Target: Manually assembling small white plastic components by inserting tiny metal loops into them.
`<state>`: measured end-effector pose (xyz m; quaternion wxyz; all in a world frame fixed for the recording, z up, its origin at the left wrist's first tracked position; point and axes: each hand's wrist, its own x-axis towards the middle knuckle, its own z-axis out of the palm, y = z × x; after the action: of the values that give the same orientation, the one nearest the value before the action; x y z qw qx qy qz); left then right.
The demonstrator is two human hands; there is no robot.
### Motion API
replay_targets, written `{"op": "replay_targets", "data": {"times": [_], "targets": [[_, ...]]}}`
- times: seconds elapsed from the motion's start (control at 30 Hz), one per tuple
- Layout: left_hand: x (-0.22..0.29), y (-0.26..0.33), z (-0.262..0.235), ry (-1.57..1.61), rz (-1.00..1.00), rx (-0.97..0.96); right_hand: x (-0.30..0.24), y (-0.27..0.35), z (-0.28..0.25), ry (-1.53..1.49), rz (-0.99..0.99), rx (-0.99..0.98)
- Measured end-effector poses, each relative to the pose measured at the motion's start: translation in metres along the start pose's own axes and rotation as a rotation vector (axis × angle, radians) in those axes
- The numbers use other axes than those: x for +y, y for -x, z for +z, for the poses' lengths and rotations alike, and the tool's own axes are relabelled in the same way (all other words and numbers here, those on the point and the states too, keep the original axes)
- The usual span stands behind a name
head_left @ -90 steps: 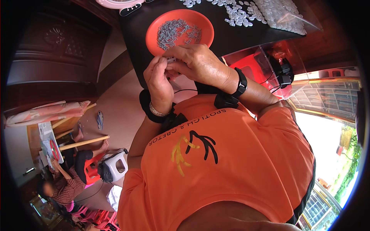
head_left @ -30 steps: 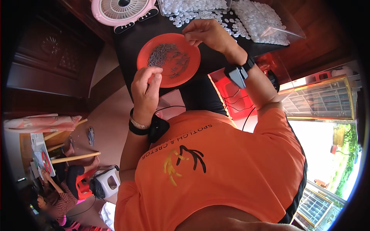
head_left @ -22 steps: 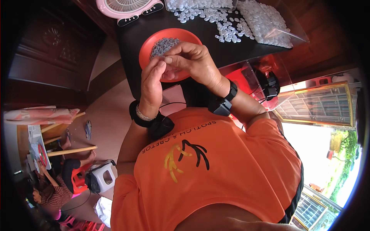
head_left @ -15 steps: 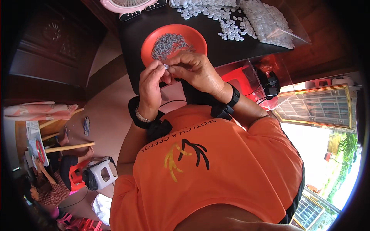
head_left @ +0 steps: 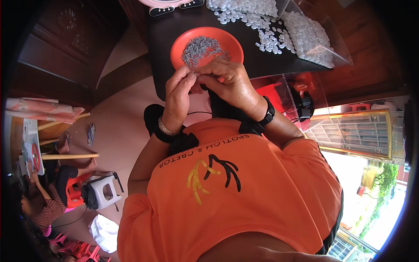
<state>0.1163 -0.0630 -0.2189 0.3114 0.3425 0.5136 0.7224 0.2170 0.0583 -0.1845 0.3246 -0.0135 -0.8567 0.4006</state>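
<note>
My left hand (head_left: 176,97), with a band on its wrist, is closed in a pinch, thumb and fingertips together. Against its fingertips press the pinched thumb and forefinger of my right hand (head_left: 233,85), which wears a black wristband. What lies between the fingertips is mostly covered and too small to name now. Both hands meet just over the near rim of an orange plate (head_left: 238,51). On that plate lies a heap of slim grey pieces (head_left: 200,49) that look like small screws or pins.
Clear oval plastic pieces (head_left: 267,39) lie scattered on the black table (head_left: 166,37), beside a full clear bag of them (head_left: 307,39). A pink fan base (head_left: 170,5) stands at the far edge. At left, a person (head_left: 50,209) sits near a grey-white stool (head_left: 104,192).
The small clear piece seen between my fingertips earlier is now mostly hidden. My fingers have drawn closer around it. The whole view has shifted slightly, with the plate appearing farther right.
</note>
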Motion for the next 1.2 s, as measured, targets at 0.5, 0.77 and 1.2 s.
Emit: {"op": "replay_targets", "data": {"times": [0.5, 0.77, 1.2], "targets": [[0.004, 0.011, -0.023, 0.139, -0.056, 0.138, 0.037, -0.028, -0.031, 0.141, 0.229, -0.175], [-0.001, 0.012, -0.028, 0.145, -0.062, 0.133, 0.063, -0.025, -0.013, 0.664, -0.038, -0.400], [0.002, 0.014, -0.026, 0.067, -0.141, 0.106, 0.079, -0.029, -0.016, 0.710, 0.038, -0.296]]}}
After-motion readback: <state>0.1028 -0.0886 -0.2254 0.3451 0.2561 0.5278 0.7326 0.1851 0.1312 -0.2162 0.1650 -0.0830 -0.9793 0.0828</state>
